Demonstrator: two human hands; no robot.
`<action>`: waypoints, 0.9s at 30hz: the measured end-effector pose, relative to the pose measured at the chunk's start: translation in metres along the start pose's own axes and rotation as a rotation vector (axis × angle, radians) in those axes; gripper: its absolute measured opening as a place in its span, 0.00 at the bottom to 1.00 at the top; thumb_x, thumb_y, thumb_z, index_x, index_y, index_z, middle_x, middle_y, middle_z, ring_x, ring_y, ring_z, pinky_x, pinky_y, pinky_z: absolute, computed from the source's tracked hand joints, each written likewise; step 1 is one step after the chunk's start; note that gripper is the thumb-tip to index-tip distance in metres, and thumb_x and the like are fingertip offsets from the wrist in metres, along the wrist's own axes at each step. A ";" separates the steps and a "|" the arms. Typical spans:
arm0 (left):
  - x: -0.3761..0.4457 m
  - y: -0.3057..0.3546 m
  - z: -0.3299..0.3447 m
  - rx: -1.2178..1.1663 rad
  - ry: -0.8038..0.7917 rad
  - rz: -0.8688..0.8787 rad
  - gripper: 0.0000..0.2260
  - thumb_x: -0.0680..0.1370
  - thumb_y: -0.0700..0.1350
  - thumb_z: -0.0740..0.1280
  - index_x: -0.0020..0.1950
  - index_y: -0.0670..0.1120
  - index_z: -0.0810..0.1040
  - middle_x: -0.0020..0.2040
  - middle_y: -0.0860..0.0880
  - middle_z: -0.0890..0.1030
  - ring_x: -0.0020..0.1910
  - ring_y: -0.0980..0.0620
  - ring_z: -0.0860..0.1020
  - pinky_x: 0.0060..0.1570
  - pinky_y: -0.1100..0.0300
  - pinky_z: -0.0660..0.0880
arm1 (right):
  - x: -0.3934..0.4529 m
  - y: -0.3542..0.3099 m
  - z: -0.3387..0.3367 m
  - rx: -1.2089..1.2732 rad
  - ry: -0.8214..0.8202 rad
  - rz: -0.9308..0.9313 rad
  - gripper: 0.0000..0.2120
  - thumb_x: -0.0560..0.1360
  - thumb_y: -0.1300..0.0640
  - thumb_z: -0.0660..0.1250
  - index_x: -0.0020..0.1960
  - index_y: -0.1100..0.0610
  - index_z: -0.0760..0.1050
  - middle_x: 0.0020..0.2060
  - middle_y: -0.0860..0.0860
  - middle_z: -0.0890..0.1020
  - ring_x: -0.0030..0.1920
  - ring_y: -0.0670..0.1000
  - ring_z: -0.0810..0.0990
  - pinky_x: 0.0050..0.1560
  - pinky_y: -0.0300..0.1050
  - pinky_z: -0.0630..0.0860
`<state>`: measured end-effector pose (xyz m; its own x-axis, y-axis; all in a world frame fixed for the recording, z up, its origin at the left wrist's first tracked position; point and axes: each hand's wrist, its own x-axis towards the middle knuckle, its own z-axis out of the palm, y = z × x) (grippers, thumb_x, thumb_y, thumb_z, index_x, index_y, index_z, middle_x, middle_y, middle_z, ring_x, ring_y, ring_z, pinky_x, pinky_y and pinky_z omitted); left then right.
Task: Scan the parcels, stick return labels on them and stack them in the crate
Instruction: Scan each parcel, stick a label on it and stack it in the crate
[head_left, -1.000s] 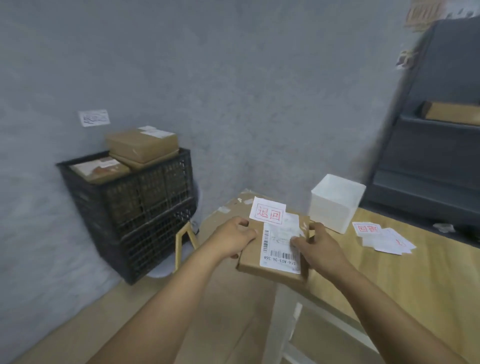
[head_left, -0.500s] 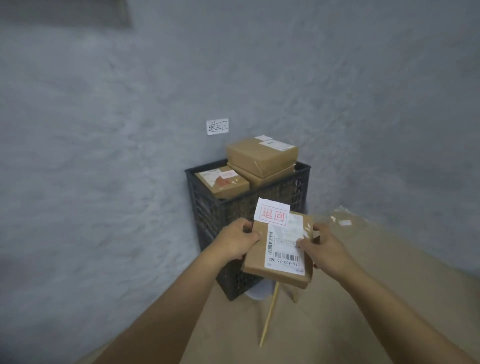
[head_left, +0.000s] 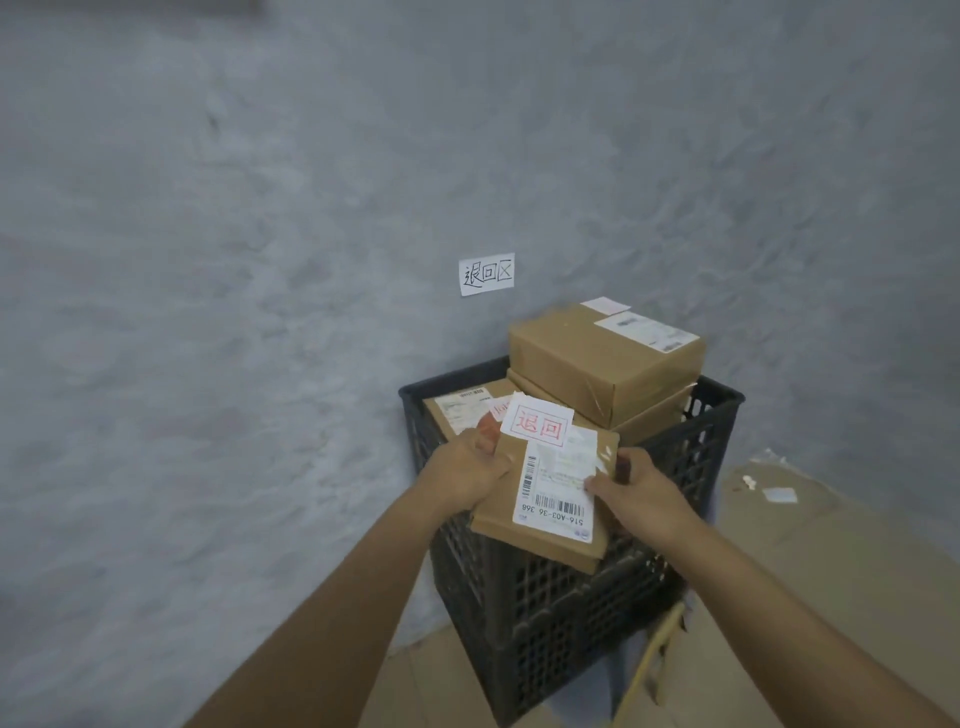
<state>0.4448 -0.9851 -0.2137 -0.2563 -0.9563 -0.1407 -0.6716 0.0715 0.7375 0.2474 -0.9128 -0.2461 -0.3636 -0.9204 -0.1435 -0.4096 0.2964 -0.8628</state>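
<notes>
I hold a flat brown parcel (head_left: 501, 512) in front of the black crate (head_left: 571, 597), level with its rim. My left hand (head_left: 467, 475) grips the parcel's left edge and my right hand (head_left: 639, 491) grips its right edge, thumb on the white shipping label (head_left: 558, 486). A white return label with red characters (head_left: 537, 423) is stuck at the parcel's far corner. Inside the crate a large brown box (head_left: 587, 364) lies on top of another box at the right, and a lower parcel (head_left: 462, 410) lies at the left.
A small handwritten paper sign (head_left: 487, 274) is stuck on the grey wall above the crate. Flattened cardboard (head_left: 831, 571) covers the floor to the right. A thin wooden strip (head_left: 654, 654) leans by the crate's right side.
The view has swung left from the wooden table to the crate. The crate is now closer and both hands have carried the parcel up to it.
</notes>
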 end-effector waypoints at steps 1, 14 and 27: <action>0.015 0.000 -0.004 0.005 0.016 -0.016 0.08 0.78 0.56 0.64 0.50 0.53 0.74 0.50 0.53 0.77 0.44 0.56 0.78 0.43 0.60 0.77 | 0.015 -0.005 0.002 0.026 -0.016 0.008 0.24 0.75 0.52 0.67 0.67 0.54 0.63 0.55 0.49 0.77 0.50 0.49 0.77 0.46 0.46 0.77; 0.162 -0.003 -0.025 0.293 -0.053 0.064 0.10 0.82 0.51 0.60 0.58 0.50 0.76 0.62 0.48 0.78 0.53 0.53 0.76 0.58 0.59 0.73 | 0.127 -0.037 0.044 0.094 -0.091 0.229 0.16 0.76 0.51 0.67 0.61 0.51 0.67 0.54 0.48 0.79 0.50 0.53 0.80 0.33 0.42 0.73; 0.263 -0.030 -0.037 0.302 -0.511 0.141 0.09 0.78 0.55 0.64 0.53 0.52 0.77 0.53 0.54 0.79 0.48 0.55 0.78 0.43 0.60 0.76 | 0.128 -0.054 0.068 0.016 0.042 0.358 0.06 0.78 0.49 0.63 0.48 0.52 0.73 0.51 0.54 0.82 0.50 0.55 0.82 0.50 0.50 0.79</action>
<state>0.4232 -1.2495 -0.2482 -0.6079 -0.6802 -0.4097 -0.7554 0.3362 0.5625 0.2799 -1.0645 -0.2505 -0.5155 -0.7479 -0.4183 -0.2373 0.5936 -0.7689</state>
